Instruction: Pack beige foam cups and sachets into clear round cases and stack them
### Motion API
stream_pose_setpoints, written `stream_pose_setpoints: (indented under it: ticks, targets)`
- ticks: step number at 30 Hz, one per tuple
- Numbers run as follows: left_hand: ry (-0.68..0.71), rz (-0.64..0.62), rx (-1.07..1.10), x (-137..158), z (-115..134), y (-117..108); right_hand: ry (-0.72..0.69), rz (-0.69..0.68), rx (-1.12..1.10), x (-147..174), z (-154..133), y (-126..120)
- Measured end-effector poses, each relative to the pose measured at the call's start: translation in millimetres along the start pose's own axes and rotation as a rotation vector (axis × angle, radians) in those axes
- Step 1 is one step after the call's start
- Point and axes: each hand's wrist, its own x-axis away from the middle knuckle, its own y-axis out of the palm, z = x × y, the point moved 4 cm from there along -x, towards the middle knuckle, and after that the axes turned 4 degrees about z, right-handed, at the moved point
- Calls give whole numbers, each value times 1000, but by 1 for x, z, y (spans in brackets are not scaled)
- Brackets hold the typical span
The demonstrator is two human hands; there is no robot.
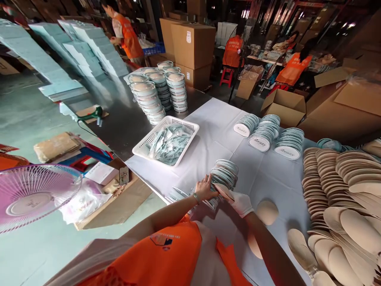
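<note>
My bare left hand [205,188], with a band at the wrist, has its fingers at the left edge of a beige bra pad [224,192]. My right hand [241,203], in a white glove, grips the same pad from the right. The pad is tilted, and something clear and shiny lies under my left fingers, too small to make out. Just beyond my hands stands a leaning stack of round teal-edged packs [225,171]. A loose round beige pad [267,212] lies right of my glove. Flat clear packs [176,194] lie left of my left wrist.
A white basket [139,150] of teal sachets stands ahead left, before stacked round tubs [147,99]. Labelled round packs [258,143] stand ahead right. Beige pads [324,186] pile up at the right. A purple fan [38,194] is at left. People in orange vests work beyond.
</note>
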Motion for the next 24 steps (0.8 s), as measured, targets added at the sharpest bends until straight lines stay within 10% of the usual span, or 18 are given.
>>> stream_pose_setpoints:
  ticks: [4, 14, 19, 24]
  targets:
    - [65, -85, -47, -3, -1, -3, -52, -321, 344, -17, -31, 2]
    - [45, -54, 16, 4, 6, 2, 3, -392, 351, -15, -48, -1]
    - [36, -78, 105, 9, 9, -5, 77, -233, 243, 5, -28, 6]
    - [24, 174, 71, 45, -62, -50, 536, 422, 47, 79, 51, 8]
